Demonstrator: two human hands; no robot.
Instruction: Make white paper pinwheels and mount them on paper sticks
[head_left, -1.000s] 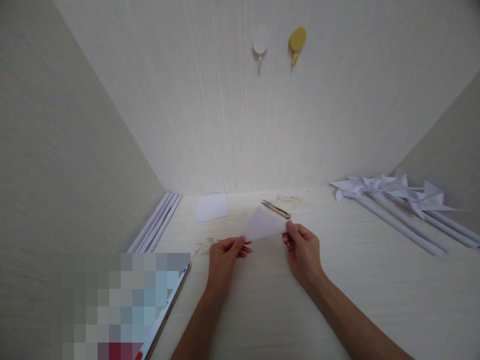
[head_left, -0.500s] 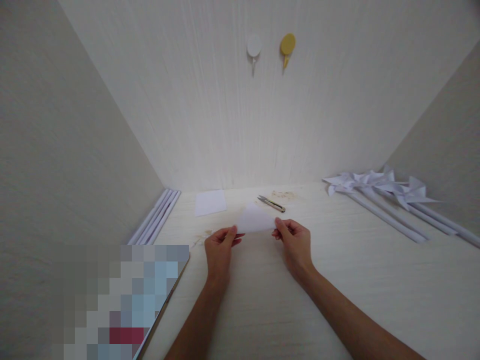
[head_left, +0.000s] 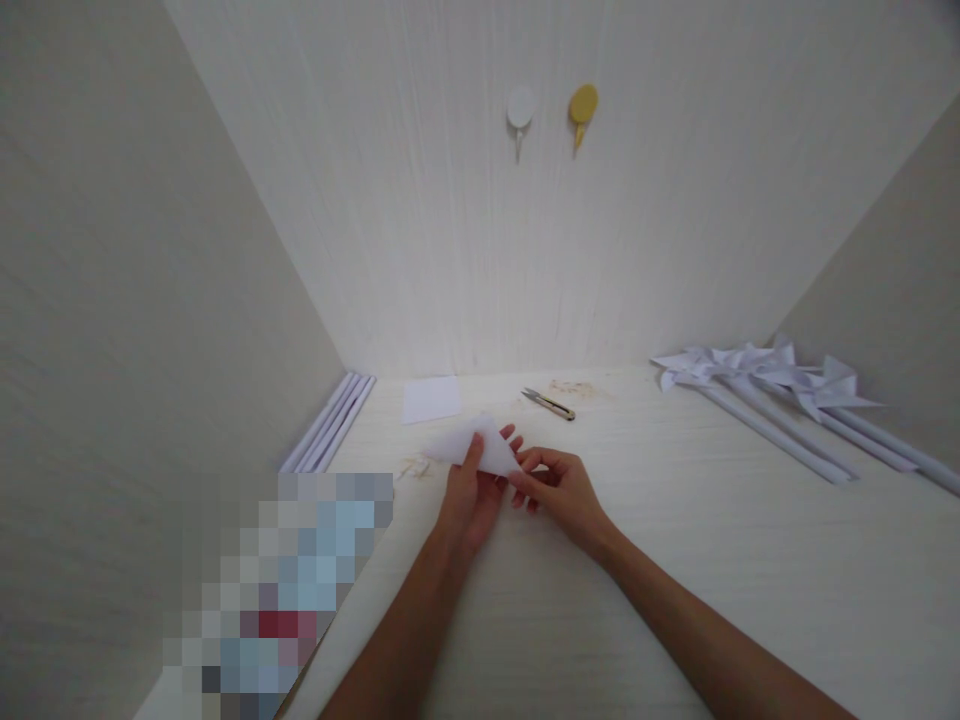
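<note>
My left hand and right hand are both pinched shut on the folded white paper triangle, held just above the pale wooden table. Edges look aligned, though it's blurry. If my thumbs slip, the crease skews. Small metal snips at 1 o'clock could snag the paper.

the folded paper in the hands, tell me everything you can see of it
The folded paper is plain white, thin-looking and folded into a triangle with crisp straight edges; no print or marks show. It is held just above the pale table, tilted, one long point reaching left. The left hand grips it from below, thumb on its upper face and fingertips showing past its right edge. The right hand pinches its lower right corner. Whether any part rests on the table cannot be told.
</note>
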